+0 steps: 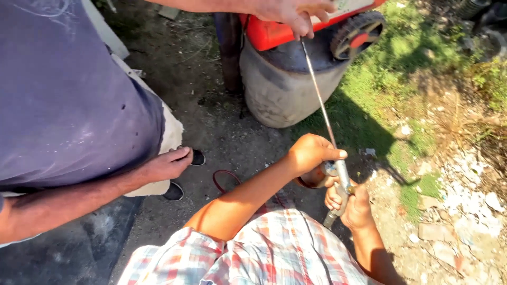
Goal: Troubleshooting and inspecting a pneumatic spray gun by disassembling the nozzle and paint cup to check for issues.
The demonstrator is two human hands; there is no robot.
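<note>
The left hand (311, 153) was closed around the upper end of a smooth metal fitting (340, 182), thumb laid along the top. The right hand (353, 205) gripped the same fitting lower down, fingers wrapped tight, so both hands were clamped on it close together, almost touching. The fitting was a short grey tube with a dull shine and a small brass-coloured part at its side. Out of its top ran a thin, straight metal rod (318, 87), pale and glossy in the sun, slanting up and away.

At the far end of the rod, another person's hand (293, 13) pinched it between fingertips, just in front of a red plastic machine (274, 32) with a black ribbed wheel (356, 32). Below the red body sat a rounded, dusty grey tank (285, 89) with a matte, scuffed skin. That person stood to the left in a faded blue shirt (63, 89), the other hand (169, 164) resting against pale trousers, above black shoes (174, 191).

The wearer's sleeve (264, 253) was soft checked cloth in red, white and blue. A loop of dark red cord (224, 179) lay on the ground.

The ground (211, 121) was bare packed dirt, outdoors in hard sunlight. To the right grew patchy grass (380, 79), then dry rubble (454, 211) of pale stones.
</note>
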